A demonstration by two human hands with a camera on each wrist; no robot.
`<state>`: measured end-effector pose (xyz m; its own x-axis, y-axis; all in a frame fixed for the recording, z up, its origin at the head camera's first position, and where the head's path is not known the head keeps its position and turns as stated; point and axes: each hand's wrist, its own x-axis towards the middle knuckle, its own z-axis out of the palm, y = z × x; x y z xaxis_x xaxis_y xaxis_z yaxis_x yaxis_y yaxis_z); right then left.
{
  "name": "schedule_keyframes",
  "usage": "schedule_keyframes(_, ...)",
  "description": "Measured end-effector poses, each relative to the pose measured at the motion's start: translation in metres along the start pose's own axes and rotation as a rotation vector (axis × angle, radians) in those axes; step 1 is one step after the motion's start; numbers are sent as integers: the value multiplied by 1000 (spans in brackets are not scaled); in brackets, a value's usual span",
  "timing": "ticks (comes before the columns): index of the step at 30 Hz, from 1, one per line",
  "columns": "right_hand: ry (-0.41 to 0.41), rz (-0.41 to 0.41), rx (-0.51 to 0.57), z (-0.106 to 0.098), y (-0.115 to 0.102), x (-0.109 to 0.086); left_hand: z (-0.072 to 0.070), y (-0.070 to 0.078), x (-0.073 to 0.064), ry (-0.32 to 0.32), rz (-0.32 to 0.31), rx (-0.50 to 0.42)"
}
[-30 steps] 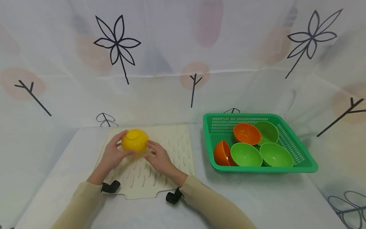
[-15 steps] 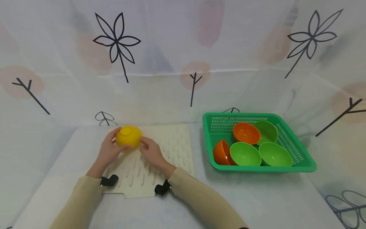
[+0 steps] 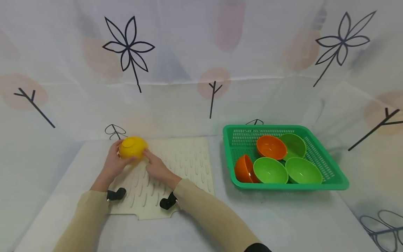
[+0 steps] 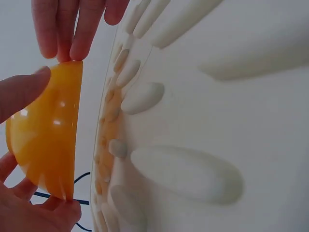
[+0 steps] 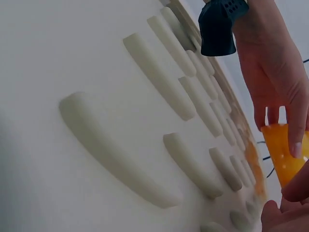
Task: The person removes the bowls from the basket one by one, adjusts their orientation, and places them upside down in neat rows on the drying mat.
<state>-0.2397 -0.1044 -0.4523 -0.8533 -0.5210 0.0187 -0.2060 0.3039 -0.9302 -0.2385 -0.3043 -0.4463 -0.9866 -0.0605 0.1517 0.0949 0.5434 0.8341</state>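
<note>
A small yellow bowl (image 3: 133, 147) is held upside down, base up, above the far left part of a cream peg board (image 3: 179, 157). Its left side is gripped by my left hand (image 3: 112, 162), thumb on the near wall. My right hand (image 3: 158, 170) holds the right side; in the left wrist view its fingertips (image 4: 79, 46) meet the rim and its thumb lies on the wall. That same view shows the bowl's rim apart from the pegs, with an orange reflection on the board. The bowl is partly cut off in the right wrist view.
A green plastic basket (image 3: 233, 154) at the right holds orange bowls (image 3: 271, 147) and several green bowls (image 3: 270, 170). A patterned cloth backdrop (image 3: 176, 108) stands behind the white table (image 3: 217, 220). Each wrist carries a black camera mount (image 3: 168, 201).
Both hands have moved the yellow bowl left and slightly farther back over the board, keeping it upside down. The basket and its bowls have stayed put.
</note>
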Motion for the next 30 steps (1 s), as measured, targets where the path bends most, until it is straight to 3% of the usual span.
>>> schedule_keyframes(7,-87,18,-25,0,-5,3,3,-6,7,130,-46,-8)
schedule_keyframes(11,-122,29,-27,0,-5,3,6,-9,12,164,-79,5)
schedule_keyframes(20,-168,45,-76,4,-5,9,9,-13,20,146,-127,0)
schedule_keyframes(25,-136,29,-129,1,-4,11,11,-16,23,119,-140,-9)
schedule_keyframes(30,-92,41,-81,-3,-4,8,11,-18,24,98,-135,-9)
